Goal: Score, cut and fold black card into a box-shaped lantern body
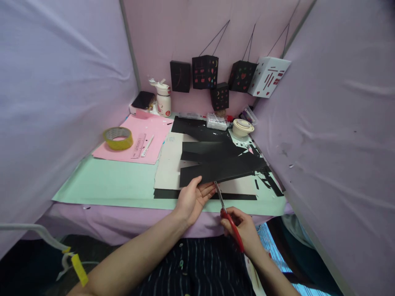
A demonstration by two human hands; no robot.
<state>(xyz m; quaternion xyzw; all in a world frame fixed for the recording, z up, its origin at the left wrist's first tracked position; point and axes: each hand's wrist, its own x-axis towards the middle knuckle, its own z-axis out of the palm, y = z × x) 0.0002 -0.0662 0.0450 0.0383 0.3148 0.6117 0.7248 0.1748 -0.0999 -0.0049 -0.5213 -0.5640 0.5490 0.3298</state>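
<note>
My left hand [193, 199] grips the near edge of a piece of black paper [212, 166], thumb on top and fingers underneath. My right hand [245, 230] is closed around the red handles of a pair of scissors [237, 236]. The scissors' metal blades point up and away from me, their tips at the paper's near edge, just right of my left fingertips. Whether the blades are parted is hard to make out. The black paper has a notch on its left side and lies partly over white sheets [166, 164].
Yellow tape [119, 139], a ruler [138, 146] and a white pen [147, 146] lie on pink paper [120, 154]. A bottle [163, 102], cotton swabs [217, 122] and a cream bowl [242, 128] stand behind. Black scraps [271, 183] litter the right. Paper lanterns [205, 72] hang at the back.
</note>
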